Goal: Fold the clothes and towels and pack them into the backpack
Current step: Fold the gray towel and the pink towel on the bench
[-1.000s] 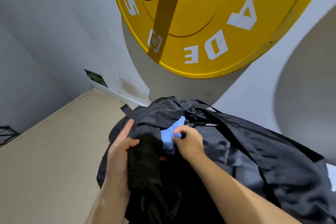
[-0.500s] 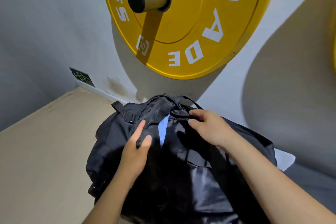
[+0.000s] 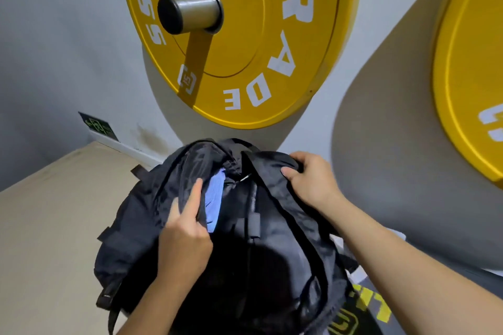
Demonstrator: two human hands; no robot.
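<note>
Backpack (image 3: 136, 226): black, on the beige surface (image 3: 54, 226), top opening parted.
Blue cloth (image 3: 215, 204): tucked inside the opening.
Left hand (image 3: 185, 242): grasping the opening's left edge.
Right hand (image 3: 310, 179): clutching the backpack's right rim.
Weight plate (image 3: 245, 35): yellow, above.

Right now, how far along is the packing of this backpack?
Done: a blue cloth already sits inside the black backpack. In hand: the left grip pinches the opening's edge and the right grip holds the top; the opening gapes. Left: zipping it shut. Whether more clothes wait, I cannot see.
</note>
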